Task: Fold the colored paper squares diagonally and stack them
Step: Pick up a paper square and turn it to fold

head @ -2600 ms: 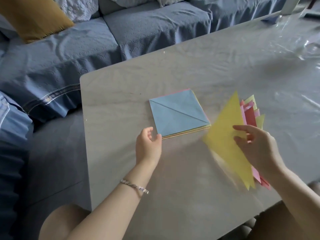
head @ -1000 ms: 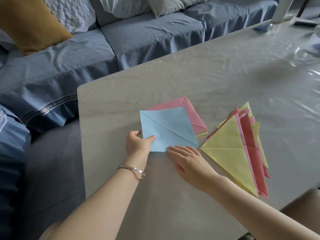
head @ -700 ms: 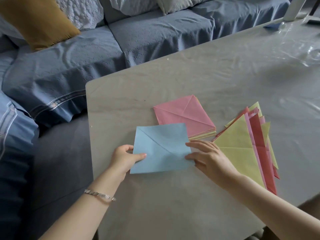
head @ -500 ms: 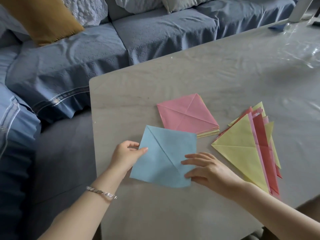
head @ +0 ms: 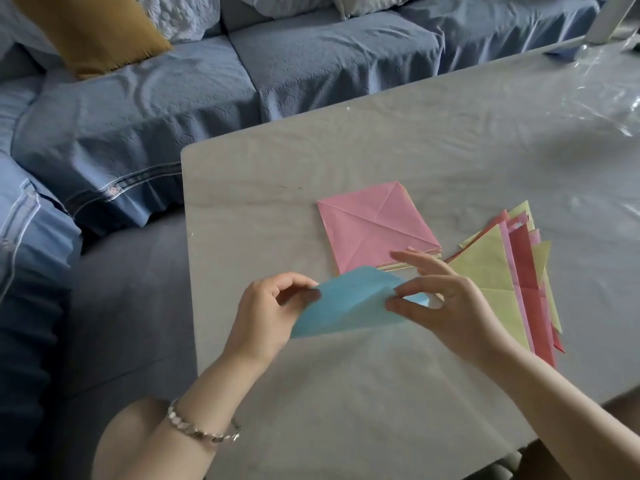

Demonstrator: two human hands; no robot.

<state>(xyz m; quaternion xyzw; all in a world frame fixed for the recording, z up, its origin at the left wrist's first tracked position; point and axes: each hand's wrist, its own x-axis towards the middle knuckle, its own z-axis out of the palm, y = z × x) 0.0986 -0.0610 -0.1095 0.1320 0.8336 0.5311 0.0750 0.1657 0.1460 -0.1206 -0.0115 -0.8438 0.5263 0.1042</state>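
Note:
A blue paper square (head: 349, 303) is lifted off the table and bowed upward along its crease. My left hand (head: 268, 311) pinches its left corner. My right hand (head: 446, 299) pinches its right corner between thumb and forefinger, the other fingers spread. Just behind lies the stack of unfolded squares (head: 374, 226) with a creased pink sheet on top. To the right is the pile of folded triangles (head: 509, 282), a yellow one on top over pink and red ones.
The grey table (head: 346, 393) has its left edge and rounded corner close to the papers. A blue-covered sofa (head: 242, 74) with a mustard cushion (head: 93, 29) runs behind. Clear plastic film (head: 602, 95) shines at the table's far right.
The blue sheet slid off the stack toward me, uncovering the pink sheet. It lay flat half a second ago; now both hands have raised it by opposite corners and it is bending.

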